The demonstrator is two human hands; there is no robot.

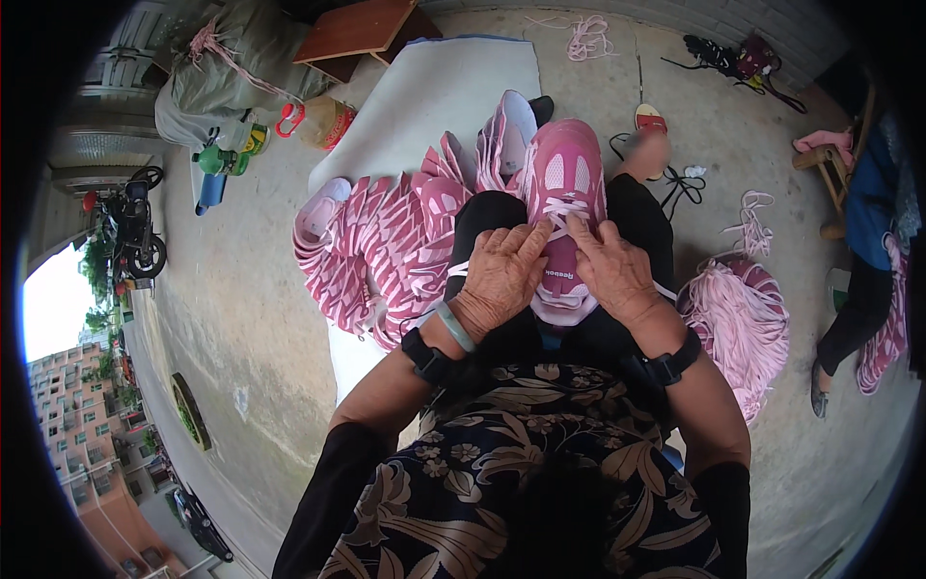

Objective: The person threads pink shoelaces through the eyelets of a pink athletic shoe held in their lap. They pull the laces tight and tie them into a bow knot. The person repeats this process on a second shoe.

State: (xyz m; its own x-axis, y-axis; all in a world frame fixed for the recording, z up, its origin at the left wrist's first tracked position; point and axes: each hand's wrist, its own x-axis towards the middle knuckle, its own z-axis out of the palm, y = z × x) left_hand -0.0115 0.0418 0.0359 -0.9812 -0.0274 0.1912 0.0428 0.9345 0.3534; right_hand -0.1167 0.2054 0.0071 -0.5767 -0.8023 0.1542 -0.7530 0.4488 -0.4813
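A pink sports shoe (562,179) with white laces rests on my lap, toe pointing away. My left hand (503,273) presses on the shoe's left side, fingertips pinching a white lace near the eyelets. My right hand (612,267) lies on the shoe's right side, its fingers closed on the lace as well. Both wrists wear black bands, and the left one also carries a green bangle. The shoe's heel is hidden between my hands.
A row of several pink shoes (386,241) lies on a white mat (434,92) to my left. A bundle of pink laces (738,318) sits at my right. Another person (868,289) sits at the far right by a wooden stool (830,159). A motorbike (130,227) stands far left.
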